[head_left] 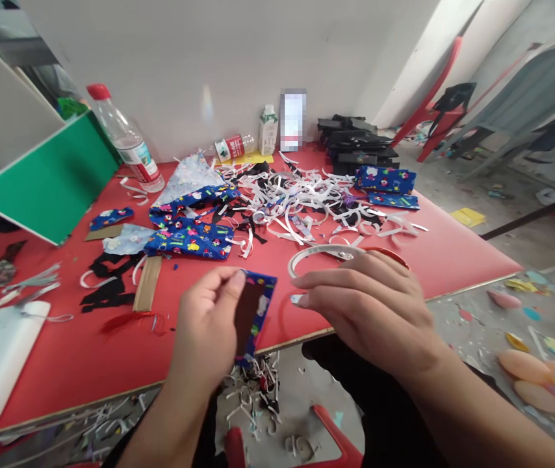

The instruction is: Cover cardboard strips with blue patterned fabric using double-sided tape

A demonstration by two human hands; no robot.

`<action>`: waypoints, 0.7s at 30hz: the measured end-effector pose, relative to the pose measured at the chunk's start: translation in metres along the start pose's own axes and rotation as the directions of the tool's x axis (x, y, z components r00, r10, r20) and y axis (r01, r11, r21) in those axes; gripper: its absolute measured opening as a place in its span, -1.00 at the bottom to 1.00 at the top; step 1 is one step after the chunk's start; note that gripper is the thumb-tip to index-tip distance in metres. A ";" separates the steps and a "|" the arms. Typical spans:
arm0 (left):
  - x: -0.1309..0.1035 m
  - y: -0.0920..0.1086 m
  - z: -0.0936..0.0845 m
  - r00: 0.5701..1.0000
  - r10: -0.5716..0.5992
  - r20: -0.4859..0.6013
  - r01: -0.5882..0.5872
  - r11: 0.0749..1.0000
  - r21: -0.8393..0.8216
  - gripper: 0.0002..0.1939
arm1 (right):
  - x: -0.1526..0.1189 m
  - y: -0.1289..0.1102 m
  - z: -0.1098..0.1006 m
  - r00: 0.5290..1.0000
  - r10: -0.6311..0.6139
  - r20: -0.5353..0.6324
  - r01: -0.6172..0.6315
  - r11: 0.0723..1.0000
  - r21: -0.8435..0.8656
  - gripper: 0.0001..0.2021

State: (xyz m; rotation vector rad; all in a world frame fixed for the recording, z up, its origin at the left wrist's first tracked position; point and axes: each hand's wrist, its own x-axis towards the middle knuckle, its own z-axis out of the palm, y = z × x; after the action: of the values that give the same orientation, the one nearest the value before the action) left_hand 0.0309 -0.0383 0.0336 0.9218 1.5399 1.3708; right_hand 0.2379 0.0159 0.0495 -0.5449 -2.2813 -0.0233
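My left hand [209,318] is closed on a small flat piece of blue cartoon-print fabric [264,315] with a dark brown panel inside its border. The thumb presses on its upper edge, above the table's front edge. To the right, my right hand [370,299] is closed, its thumb and fingertips pinching a small pale scrap [297,299], apart from the fabric piece. Just behind that hand lies a white tape roll [299,257]. A red-orange curved handle [392,255] shows beside the roll, partly hidden by the hand.
White strip offcuts [297,195] with black scraps cover the table's middle. Folded blue print fabric [190,237] lies left, and stacked black pieces [355,143] sit back right. A bottle [136,153], a carton [268,130] and a phone [293,120] stand along the wall.
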 end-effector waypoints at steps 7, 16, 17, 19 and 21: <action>0.010 -0.010 0.009 0.980 -0.192 -0.053 0.147 0.877 -0.458 -0.68 | 0.000 -0.006 0.023 0.857 0.514 -0.042 -0.473 0.816 0.333 -0.60; -0.001 -0.003 0.022 0.969 -0.172 0.177 0.239 0.833 -0.500 -0.63 | 0.002 -0.008 0.037 0.750 0.632 0.192 -0.619 0.571 0.539 -0.70; -0.001 -0.004 0.021 0.968 -0.168 0.185 0.239 0.839 -0.488 -0.64 | 0.003 -0.007 0.035 0.760 0.621 0.189 -0.614 0.592 0.522 -0.71; 0.001 -0.009 0.020 0.977 -0.149 0.154 0.205 0.859 -0.469 -0.69 | 0.003 -0.004 0.030 0.797 0.593 0.113 -0.575 0.688 0.444 -0.77; 0.003 -0.013 0.016 0.988 -0.128 0.090 0.155 0.885 -0.440 -0.74 | 0.004 -0.001 0.021 0.840 0.542 -0.011 -0.506 0.791 0.345 -0.87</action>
State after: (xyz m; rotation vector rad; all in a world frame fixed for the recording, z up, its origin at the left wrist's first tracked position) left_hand 0.0449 -0.0315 0.0200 0.5458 1.1494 1.4900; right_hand 0.2209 0.0206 0.0377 -0.9525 -1.8952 0.5838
